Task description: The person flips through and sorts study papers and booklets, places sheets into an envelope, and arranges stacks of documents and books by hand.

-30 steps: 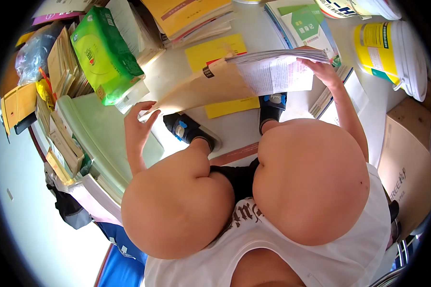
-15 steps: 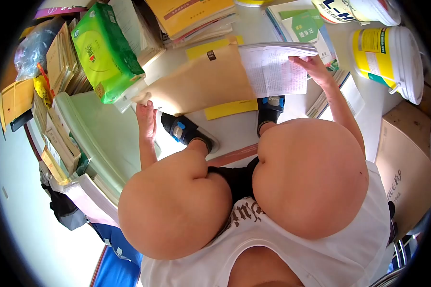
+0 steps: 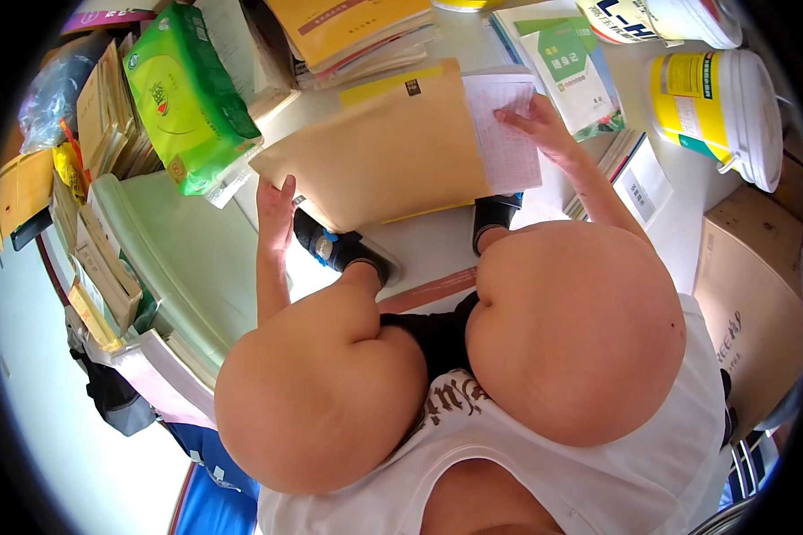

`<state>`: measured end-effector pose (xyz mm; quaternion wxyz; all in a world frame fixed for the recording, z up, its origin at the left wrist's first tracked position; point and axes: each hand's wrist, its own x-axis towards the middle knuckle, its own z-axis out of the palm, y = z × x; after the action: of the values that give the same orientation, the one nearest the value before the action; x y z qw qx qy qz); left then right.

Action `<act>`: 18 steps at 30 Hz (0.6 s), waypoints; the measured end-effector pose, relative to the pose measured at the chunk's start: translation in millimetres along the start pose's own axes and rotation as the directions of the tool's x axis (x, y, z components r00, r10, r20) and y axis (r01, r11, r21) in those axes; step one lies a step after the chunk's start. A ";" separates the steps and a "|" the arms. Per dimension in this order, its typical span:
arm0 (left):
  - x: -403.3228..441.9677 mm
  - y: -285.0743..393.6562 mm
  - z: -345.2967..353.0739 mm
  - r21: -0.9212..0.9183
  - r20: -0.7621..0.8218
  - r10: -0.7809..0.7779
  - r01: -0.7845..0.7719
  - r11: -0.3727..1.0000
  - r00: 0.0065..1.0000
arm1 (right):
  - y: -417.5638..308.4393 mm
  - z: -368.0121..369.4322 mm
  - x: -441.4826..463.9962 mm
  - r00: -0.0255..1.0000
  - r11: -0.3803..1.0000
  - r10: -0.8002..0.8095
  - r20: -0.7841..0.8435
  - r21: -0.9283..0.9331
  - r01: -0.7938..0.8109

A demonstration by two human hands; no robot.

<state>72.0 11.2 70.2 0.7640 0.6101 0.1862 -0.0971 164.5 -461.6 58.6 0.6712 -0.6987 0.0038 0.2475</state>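
Note:
A tan paper envelope (image 3: 375, 152) is held up above the feet, its left corner in my left hand (image 3: 276, 209), with the thumb on the near face. From its right end sticks out a stack of printed sheets (image 3: 509, 143). My right hand (image 3: 535, 129) grips the outer edge of these sheets, thumb in front and fingers behind. Most of the stack lies hidden inside the envelope. Behind the envelope a yellow folder (image 3: 370, 86) shows along the top edge.
At the upper left lies a green tissue pack (image 3: 187, 102) beside piled books. Yellow-orange books (image 3: 352, 27) stand at the top. Green booklets (image 3: 567, 67), a white-and-yellow bucket (image 3: 718, 111) and a cardboard box (image 3: 749, 294) are on the right.
The sheets have slid further into the envelope as my right hand moved left. The envelope now faces the camera more flatly, and my left hand has shifted slightly right.

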 end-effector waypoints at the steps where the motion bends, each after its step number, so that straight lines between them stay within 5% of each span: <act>1: 1.7 0.5 4.0 -0.004 0.002 -0.001 0.001 1.000 1.000 | -7.4 6.5 -0.5 0.999 0.999 0.038 -0.014 0.016 -0.037; 4: 4.8 1.6 13.7 -0.052 0.063 -0.029 0.032 0.998 0.998 | -30.7 25.3 -5.5 0.998 0.980 0.055 0.017 0.190 -0.058; 10: 19.3 -14.8 19.6 -0.047 0.107 -0.176 0.181 0.982 0.979 | -27.5 39.4 0.8 0.999 0.995 -0.037 0.030 0.093 0.034; 18: 21.5 -10.8 25.3 -0.220 0.192 -0.210 0.250 0.943 0.959 | -49.4 46.9 8.0 0.976 0.976 0.031 0.217 0.203 -0.076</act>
<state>91.7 -14.1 56.5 0.8290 0.4759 0.2025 -0.2130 172.1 -410.0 103.2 0.7308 -0.5932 -0.0227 0.3370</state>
